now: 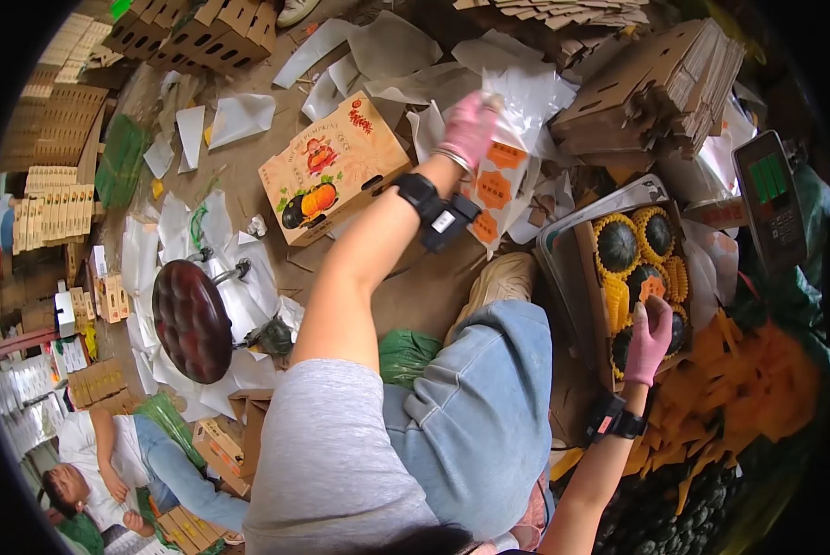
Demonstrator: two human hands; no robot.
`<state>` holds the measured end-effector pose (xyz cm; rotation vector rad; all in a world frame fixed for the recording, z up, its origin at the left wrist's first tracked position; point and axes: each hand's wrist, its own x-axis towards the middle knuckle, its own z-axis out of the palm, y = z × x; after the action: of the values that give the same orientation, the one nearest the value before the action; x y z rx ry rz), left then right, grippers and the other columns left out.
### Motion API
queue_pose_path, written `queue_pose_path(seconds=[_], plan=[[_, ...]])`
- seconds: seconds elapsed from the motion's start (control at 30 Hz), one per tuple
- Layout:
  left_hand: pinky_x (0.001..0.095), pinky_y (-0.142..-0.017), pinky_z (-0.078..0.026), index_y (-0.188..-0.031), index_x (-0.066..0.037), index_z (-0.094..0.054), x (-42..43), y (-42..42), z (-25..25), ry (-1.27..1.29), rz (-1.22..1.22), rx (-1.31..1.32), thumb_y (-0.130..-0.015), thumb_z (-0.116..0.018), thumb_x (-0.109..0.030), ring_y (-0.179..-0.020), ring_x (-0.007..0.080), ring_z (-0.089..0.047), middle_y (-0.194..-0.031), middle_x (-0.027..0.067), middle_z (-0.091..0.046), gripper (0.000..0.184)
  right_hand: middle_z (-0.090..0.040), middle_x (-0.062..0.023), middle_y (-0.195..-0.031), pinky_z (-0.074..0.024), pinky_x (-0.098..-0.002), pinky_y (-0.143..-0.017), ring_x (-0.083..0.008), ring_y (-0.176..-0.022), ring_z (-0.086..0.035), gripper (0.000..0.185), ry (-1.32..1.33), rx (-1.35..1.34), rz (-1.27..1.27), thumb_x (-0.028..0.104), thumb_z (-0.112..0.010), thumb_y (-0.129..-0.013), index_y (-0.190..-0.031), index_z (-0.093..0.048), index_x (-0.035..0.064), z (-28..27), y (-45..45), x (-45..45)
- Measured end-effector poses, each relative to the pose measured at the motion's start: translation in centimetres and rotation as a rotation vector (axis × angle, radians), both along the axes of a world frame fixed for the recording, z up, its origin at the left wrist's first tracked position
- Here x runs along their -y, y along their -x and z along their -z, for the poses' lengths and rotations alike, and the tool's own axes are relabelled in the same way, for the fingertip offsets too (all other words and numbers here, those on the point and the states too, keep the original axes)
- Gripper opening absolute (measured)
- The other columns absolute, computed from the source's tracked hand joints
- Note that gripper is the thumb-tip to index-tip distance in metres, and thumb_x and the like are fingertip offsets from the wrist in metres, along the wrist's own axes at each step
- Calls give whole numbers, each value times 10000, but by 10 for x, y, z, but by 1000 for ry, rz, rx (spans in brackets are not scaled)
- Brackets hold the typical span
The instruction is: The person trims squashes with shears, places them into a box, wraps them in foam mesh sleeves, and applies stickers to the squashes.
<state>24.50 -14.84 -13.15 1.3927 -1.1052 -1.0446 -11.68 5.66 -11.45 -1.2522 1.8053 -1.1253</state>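
Note:
My left hand (469, 127), in a pink fingerless-tip glove, is closed at the fingertips beside crumpled clear plastic; something whitish there is too blurred to name. Just below it is a sheet of orange labels (499, 185). My right hand (651, 340), gloved the same way, reaches into an open carton (602, 356). Its fingers are bent together at the edge of an orange label (653, 288) lying against a dark green pumpkin. Other dark green pumpkins (617, 245) sit in the carton in yellow foam nets (618, 305).
A closed printed pumpkin carton (334, 166) lies ahead. Stacked flat cartons (642, 88) and a scale display (768, 199) are rightward. Orange foam nets (739, 398) and dark pumpkins (665, 509) are heaped lower right. A round stool (193, 321) stands left; another person (147, 453) sits beyond.

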Motion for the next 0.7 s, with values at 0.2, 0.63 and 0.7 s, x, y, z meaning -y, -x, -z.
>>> queue_pose_path(seconds=[0.2,0.63,0.7], plan=[[635,-1081,-66,-761,-152,-698,-69,111,-51,991,263,1158,-668,-624,-258,-1352,331,-306,-1372,122,-478,160,-612,-82,-1102,-494,-291,-816,-170,-973,-602,503,14,-133,-79,118,-739,-791,-1229,-505,40,-57,-58,-7],[427,-1103,-260,-1488,-61,-138,-85,141,-50,613,504,510,-651,-784,-541,-1365,373,-295,-1462,247,-293,1161,-589,-88,-1086,-478,-321,-822,-189,-980,-577,385,114,581,137,10,-608,-846,-1208,-478,10,-62,-45,1],[371,-1014,-391,-1477,5,-59,-70,131,-81,-166,817,177,-712,-807,-383,-1194,304,-506,-1332,241,-465,1138,-565,-78,-1106,-475,-313,-834,-179,-983,-567,552,86,709,135,53,-680,-792,-1267,-399,37,-58,-31,-1]])
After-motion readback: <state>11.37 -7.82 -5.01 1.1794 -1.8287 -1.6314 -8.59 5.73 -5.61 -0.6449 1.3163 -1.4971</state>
